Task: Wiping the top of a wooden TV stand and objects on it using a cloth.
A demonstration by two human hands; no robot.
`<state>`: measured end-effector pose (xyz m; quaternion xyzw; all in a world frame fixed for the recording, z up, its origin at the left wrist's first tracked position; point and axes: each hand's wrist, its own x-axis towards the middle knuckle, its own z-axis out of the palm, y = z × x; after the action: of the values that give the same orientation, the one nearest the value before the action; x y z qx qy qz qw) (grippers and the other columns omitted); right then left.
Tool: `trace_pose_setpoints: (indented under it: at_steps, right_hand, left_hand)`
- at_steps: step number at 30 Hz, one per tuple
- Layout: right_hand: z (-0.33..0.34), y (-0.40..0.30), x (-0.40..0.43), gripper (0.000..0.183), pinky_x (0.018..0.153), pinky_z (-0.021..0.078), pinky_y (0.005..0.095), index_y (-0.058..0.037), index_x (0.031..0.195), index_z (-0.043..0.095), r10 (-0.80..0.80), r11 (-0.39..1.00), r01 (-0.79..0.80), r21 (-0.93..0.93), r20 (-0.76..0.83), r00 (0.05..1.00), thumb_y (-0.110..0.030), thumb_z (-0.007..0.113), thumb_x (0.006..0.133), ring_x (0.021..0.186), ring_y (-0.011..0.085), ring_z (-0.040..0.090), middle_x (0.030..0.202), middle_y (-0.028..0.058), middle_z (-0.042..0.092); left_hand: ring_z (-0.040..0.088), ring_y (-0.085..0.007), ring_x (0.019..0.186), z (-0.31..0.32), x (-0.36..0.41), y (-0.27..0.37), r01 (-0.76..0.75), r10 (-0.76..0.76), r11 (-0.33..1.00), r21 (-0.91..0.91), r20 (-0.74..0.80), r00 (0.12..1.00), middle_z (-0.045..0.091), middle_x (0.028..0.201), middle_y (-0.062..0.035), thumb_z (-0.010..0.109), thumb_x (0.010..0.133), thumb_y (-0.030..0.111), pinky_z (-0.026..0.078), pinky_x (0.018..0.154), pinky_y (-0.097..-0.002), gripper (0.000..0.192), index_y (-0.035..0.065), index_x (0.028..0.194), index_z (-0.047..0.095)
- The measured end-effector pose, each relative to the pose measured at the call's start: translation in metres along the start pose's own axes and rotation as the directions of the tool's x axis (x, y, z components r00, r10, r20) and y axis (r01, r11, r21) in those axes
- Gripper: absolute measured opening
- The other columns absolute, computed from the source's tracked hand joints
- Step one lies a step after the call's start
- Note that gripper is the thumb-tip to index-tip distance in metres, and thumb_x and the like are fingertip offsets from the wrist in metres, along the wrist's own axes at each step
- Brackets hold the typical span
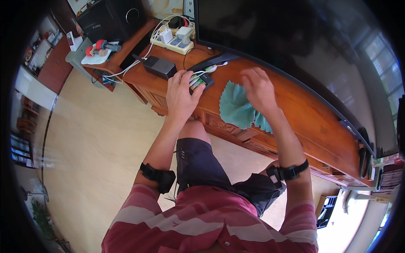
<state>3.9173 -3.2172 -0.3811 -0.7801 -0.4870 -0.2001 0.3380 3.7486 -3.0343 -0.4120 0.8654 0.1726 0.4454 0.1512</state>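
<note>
My left hand [182, 96] grips a black battery charger [208, 80] at the front edge of a wooden TV cabinet [288, 95]; several cylindrical batteries [196, 83] sit in it and a white cable lies over it. Just left of that hand stands a dark grey box-shaped device [159, 67]. My right hand [259, 90] is raised over the cabinet, its fingers bent and slightly blurred; whether they hold anything cannot be told. Under and beside the right wrist lies a crumpled teal cloth [235, 102], partly hanging over the cabinet's edge.
A large television [284, 38] stands behind the hands on a dark stand. Power strips [174, 42] with plugs and white cables sit at the back left. Farther left are a black speaker [102, 20] and red-ended objects [102, 46] on a white cloth.
</note>
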Motion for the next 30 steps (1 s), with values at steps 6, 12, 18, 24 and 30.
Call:
trace_pose_setpoints:
  at_steps: [6, 12, 18, 24, 30]
  right_hand:
    - [0.073, -0.014, 0.048, 0.025, 0.101, 0.0468, 0.0415, -0.0049, 0.104, 0.07, -0.173, 0.983, 0.16, 0.092, 0.157, 0.972, -0.003, 0.064, 0.08, 0.112, 0.0307, 0.06, 0.109, 0.0126, 0.068]
    - [0.091, -0.026, 0.065, 0.032, 0.106, 0.0414, 0.0406, -0.0063, 0.108, 0.07, -0.279, 0.946, 0.323, -0.02, 0.452, 0.847, 0.0, 0.065, 0.077, 0.114, 0.0294, 0.059, 0.108, 0.0112, 0.068]
    - [0.085, -0.021, 0.066, 0.026, 0.102, 0.0454, 0.042, -0.0049, 0.101, 0.069, -0.208, 0.976, 0.214, 0.027, 0.386, 0.899, 0.002, 0.064, 0.076, 0.109, 0.0318, 0.06, 0.105, 0.012, 0.068]
    - [0.084, -0.005, 0.066, 0.024, 0.095, 0.0495, 0.0424, -0.0077, 0.098, 0.069, -0.011, 0.987, -0.025, 0.156, 0.221, 0.975, 0.004, 0.058, 0.08, 0.109, 0.0332, 0.061, 0.106, 0.0114, 0.067]
    - [0.102, -0.005, 0.077, 0.026, 0.099, 0.0482, 0.0412, -0.0098, 0.101, 0.07, 0.029, 0.991, -0.074, 0.109, 0.371, 0.928, 0.002, 0.056, 0.083, 0.114, 0.0323, 0.06, 0.12, 0.0096, 0.065]
  left_hand:
    - [0.052, -0.0403, 0.113, -0.008, 0.0, -0.002, 0.17, -0.191, 0.981, 0.096, 0.302, 0.934, 0.052, 0.123, -0.0218, 0.086, 0.069, 0.034, 0.045, 0.098, -0.0448, 0.083, 0.0007, 0.134, 0.047]
    - [0.051, -0.0407, 0.115, -0.01, 0.009, -0.006, 0.239, -0.263, 0.965, 0.109, 0.379, 0.887, 0.052, 0.124, -0.0237, 0.088, 0.068, 0.029, 0.044, 0.099, -0.045, 0.089, -0.0019, 0.137, 0.042]
    - [0.052, -0.0409, 0.114, -0.01, 0.015, -0.012, 0.285, -0.305, 0.952, 0.113, 0.444, 0.842, 0.054, 0.123, -0.0243, 0.087, 0.068, 0.028, 0.044, 0.099, -0.0443, 0.09, -0.0028, 0.139, 0.041]
    - [0.054, -0.0398, 0.109, -0.007, 0.018, -0.012, 0.252, -0.281, 0.96, 0.125, 0.446, 0.85, 0.061, 0.115, -0.0231, 0.088, 0.066, 0.027, 0.045, 0.096, -0.0448, 0.092, -0.0014, 0.14, 0.041]
    - [0.056, -0.0371, 0.103, -0.003, 0.009, -0.021, 0.25, -0.245, 0.967, 0.04, 0.398, 0.884, 0.063, 0.111, -0.0189, 0.088, 0.065, 0.027, 0.046, 0.093, -0.0438, 0.094, 0.0006, 0.141, 0.04]
